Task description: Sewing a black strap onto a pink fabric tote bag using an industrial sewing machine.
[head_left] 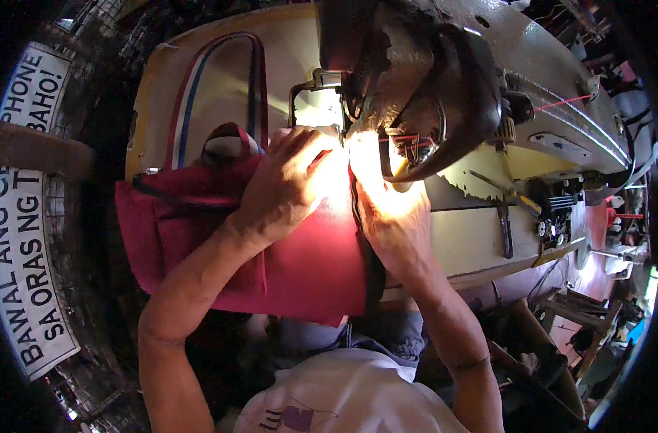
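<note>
1. A cluttered, dim workshop surrounds the scene, with white lettered signs [33,267] along the left; a pale sewing table [459,231] spans the middle, lit hard by a lamp glare near its centre.
2. A large industrial sewing machine [401,79] stands over the table; its dark head end rises just beyond the hands.
3. A red fabric bag [307,252] lies on the near side of the table, its far edge beneath the hands by the machine head and its near part hanging over the table's front edge; it looks light, soft and hardly fragile, likely to sag or crease; flat palms on the panel, or a pinch at the firmer border, should steady it best.
4. The left hand [293,177] rests on the bag with bent fingers; the right hand [397,216] lies along its right border; glare and overlap hide the fingertips, so I cannot tell whether either one pinches the cloth.
5. A striped strap [259,94] loops across the tabletop beyond the bag; it seems pliable, a poor hold for steering the panel.
6. Black edging [373,267] runs down the bag's right side; probably stiffer than the red cloth.
7. A yellow-handled screwdriver [527,204] lies to the right; red thread [563,103] stretches along the machine.
</note>
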Tool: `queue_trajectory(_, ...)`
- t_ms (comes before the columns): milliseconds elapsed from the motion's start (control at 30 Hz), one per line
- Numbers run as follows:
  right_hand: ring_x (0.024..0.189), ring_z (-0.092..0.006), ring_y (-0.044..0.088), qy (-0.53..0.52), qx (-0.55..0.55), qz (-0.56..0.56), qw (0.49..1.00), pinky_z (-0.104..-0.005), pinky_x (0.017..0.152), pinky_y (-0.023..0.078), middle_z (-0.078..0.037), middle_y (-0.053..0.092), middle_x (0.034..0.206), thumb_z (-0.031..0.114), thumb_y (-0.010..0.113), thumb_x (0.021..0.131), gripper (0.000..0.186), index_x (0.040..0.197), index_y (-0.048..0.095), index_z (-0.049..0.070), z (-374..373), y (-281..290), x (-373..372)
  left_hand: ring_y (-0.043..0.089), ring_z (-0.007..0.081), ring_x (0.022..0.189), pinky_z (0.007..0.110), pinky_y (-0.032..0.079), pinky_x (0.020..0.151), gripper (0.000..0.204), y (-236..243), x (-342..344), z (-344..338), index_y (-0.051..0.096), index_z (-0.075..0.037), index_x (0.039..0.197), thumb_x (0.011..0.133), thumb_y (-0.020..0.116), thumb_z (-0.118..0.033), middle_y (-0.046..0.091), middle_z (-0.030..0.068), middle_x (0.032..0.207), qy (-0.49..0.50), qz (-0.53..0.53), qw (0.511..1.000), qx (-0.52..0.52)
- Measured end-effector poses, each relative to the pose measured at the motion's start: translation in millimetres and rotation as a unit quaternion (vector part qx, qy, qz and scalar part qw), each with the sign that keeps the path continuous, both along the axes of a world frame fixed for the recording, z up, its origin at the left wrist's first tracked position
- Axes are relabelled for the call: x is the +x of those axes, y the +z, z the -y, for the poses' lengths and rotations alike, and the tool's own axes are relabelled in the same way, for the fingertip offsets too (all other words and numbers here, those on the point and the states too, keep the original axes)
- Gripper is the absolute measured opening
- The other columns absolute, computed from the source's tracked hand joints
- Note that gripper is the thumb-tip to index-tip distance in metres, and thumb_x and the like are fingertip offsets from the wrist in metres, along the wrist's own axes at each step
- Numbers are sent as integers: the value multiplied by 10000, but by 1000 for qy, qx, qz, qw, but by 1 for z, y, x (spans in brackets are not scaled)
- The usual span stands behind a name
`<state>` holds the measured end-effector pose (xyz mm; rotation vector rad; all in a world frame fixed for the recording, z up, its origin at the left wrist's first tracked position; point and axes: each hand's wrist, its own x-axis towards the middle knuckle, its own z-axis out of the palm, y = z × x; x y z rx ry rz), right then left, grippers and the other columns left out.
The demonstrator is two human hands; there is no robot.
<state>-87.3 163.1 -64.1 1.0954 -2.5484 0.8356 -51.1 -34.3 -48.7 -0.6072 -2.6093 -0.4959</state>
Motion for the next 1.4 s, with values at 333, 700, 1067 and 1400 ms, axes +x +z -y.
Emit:
queue_trajectory(333,1014,-357,660,7,-89,94,992,-427,925,501,-176,705,1113,46,658,888,234,1113,722,39,-9,6,-9,566,276,1103,414,466,949,347,1,-5,-1,676,-63,1105,765,630,-114,582,100,1105,-26,-13,1000,-9)
queue_trajectory(700,1051,-344,606,121,79,-102,984,-512,1001,444,-155,669,1049,200,611,937,219,1070,675,39,-11,20,-36,580,264,1096,414,486,930,273,1,-5,1,674,-57,1035,779,625,-137,596,85,1104,-33,-9,999,-21)
queue_trajectory(1067,1050,-343,606,123,78,-130,981,-518,1024,427,-137,673,1051,200,636,917,232,1088,685,51,-11,15,-38,591,275,1080,413,498,904,318,2,-9,2,684,-47,1073,782,617,-157,607,103,1081,-24,-19,1000,6)
queue_trajectory(1400,1054,-361,615,83,4,15,996,-529,1070,402,-149,689,1071,210,638,924,250,1121,697,69,-6,17,-33,607,278,1016,407,511,874,256,4,-9,3,672,-29,972,754,622,-154,609,111,1041,-56,-35,997,-30)
